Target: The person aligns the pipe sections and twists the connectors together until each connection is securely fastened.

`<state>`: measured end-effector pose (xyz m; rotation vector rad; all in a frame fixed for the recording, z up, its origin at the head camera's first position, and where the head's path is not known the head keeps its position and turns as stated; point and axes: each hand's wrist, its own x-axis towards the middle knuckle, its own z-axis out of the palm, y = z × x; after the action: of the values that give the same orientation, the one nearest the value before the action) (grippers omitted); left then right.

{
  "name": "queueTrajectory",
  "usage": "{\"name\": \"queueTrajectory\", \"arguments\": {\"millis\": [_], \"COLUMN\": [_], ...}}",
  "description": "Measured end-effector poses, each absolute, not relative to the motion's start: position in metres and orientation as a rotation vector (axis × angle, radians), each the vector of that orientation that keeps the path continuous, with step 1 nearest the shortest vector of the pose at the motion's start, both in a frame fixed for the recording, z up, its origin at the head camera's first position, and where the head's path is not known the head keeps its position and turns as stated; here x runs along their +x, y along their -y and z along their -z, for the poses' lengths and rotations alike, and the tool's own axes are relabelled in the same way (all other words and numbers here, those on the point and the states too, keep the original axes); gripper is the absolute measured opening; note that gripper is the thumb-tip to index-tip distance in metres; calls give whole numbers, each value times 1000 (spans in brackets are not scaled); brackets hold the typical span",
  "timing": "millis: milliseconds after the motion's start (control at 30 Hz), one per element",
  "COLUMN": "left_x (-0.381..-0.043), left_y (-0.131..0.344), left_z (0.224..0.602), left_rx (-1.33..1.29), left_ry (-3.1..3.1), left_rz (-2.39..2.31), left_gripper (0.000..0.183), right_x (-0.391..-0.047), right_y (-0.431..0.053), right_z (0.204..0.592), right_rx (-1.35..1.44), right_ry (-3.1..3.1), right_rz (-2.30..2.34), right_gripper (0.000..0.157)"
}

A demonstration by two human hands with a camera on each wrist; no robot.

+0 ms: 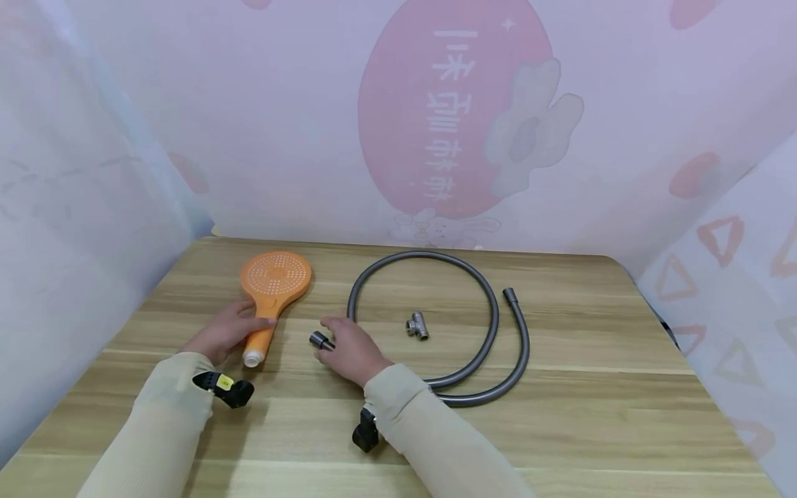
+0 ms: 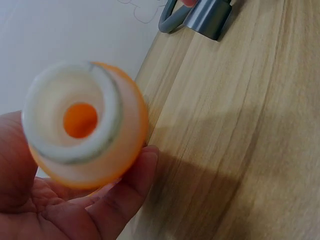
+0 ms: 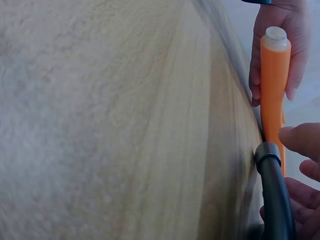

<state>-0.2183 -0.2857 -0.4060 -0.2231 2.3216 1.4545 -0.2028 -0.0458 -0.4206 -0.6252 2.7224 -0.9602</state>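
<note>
My left hand (image 1: pixel 227 330) grips the handle of an orange shower head (image 1: pixel 275 275), whose round perforated face is turned up. Its white threaded end (image 2: pixel 70 112) points toward the left wrist camera. Over one end of a grey shower hose (image 1: pixel 319 339) is my right hand (image 1: pixel 353 349), thumb and fingers spread apart on either side of it. In the right wrist view, the hose's end nut (image 3: pixel 267 150) sits near the thumb, with the fingertips (image 3: pixel 300 192) behind the hose. Part of the hose is hidden under the right hand and sleeve.
A small metal tee fitting (image 1: pixel 418 326) lies inside the hose's loop on the wooden table (image 1: pixel 623 387). The hose's other end (image 1: pixel 510 296) points away at the right. Printed fabric walls (image 1: pixel 299 138) enclose the table's back and sides.
</note>
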Motion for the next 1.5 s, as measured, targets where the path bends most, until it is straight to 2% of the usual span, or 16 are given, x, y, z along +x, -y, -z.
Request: {"name": "queueTrajectory", "arguments": {"millis": [767,1500], "left_x": [-224,-227], "left_y": [285,286], "left_z": [407,415], "left_rx": [-245,-235], "left_ry": [-2269,-2225], "left_rz": [-1506,-1516], "left_gripper": [91,89], "right_x": [-202,-199], "right_y": [58,71], "right_z": [417,418], "right_rx": [-575,-456], "right_ry": [-2831,-2930], "right_rz": [716,601], "right_gripper": [50,33]}}
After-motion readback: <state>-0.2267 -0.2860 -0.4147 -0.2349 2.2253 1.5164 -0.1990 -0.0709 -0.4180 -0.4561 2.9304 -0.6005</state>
